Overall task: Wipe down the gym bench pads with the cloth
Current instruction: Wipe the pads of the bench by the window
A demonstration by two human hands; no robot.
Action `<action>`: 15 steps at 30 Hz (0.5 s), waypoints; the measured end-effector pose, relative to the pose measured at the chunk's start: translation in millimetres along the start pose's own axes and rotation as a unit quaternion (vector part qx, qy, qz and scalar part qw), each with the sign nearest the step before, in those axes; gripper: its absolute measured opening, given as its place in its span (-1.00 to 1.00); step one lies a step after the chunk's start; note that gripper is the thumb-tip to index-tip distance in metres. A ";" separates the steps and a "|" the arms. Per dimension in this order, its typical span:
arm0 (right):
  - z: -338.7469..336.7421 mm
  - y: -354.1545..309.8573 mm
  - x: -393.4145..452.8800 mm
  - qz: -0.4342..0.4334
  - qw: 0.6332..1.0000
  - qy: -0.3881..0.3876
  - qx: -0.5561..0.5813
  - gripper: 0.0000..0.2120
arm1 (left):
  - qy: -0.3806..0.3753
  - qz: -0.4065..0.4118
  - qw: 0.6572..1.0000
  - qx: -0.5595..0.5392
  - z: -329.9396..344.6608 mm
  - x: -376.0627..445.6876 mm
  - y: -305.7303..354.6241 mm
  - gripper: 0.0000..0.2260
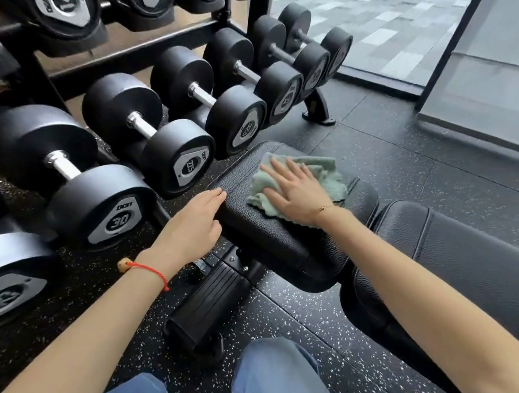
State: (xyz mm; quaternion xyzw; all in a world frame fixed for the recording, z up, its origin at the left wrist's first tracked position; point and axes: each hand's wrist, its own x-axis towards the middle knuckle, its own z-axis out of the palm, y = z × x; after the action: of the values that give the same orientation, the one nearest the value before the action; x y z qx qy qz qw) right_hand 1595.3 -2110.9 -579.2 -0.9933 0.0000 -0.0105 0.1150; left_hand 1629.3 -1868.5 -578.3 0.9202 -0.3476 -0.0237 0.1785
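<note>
While the person looks down over both bare forearms, the scene reads as follows.

Writing on weights: the nearest full dumbbell [70,174] on the lower rack tier has a grey end plate marked "30"; the next dumbbell [152,134] to the right reads "27.5". A small brand mark sits above each number but is too blurred to read. The plates farther along the row carry numbers too small to make out.

Rack and contents: the dumbbell rack [128,55] holds a row of black round-headed dumbbells with bare metal handles on its lower tier; more black weights with grey plates sit on the tier above, cut off by the frame edge.

Seat pad [254,222]: black, pebbled upholstery with a stitched seam, standing just beside the rack.

Back pad [481,246]: a second black pad to the right, next to the seat pad, largely bare.

Cloth [322,170]: pale green, crumpled, lying on top of the seat pad toward its far right side.

Right hand [296,189]: fingers straight and spread, palm pressing flat on the cloth; a thin chain shows at the wrist.

Left hand [193,222]: fingers curled over the left edge of the seat pad, gripping it; a red cord bracelet [148,267] with a bead circles the wrist.

Floor [297,320]: black rubber with white flecks.

Legs: blue trousers [271,384] at the bottom edge.
</note>
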 end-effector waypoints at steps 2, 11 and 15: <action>-1.5 -8.4 -32.5 -0.070 0.998 -0.001 0.005 -0.46 | -0.002 -0.009 1.000 0.004 0.0 0.1 2.6 -0.47; -13.8 65.7 -70.2 0.013 1.000 0.004 0.017 -0.35 | -0.017 -0.044 0.998 0.049 -4.5 0.8 23.4 -0.49; -7.9 59.2 -46.2 0.036 0.999 0.009 -0.013 -0.41 | 0.023 -0.048 0.997 0.058 -8.6 11.3 43.2 -0.48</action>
State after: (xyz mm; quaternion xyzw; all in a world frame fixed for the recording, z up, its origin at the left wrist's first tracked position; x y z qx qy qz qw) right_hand 1549.1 -2170.3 -586.0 -0.9939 0.0372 -0.0154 0.1024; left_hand 1612.0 -1903.2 -554.5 0.9450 -0.2996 0.0090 0.1311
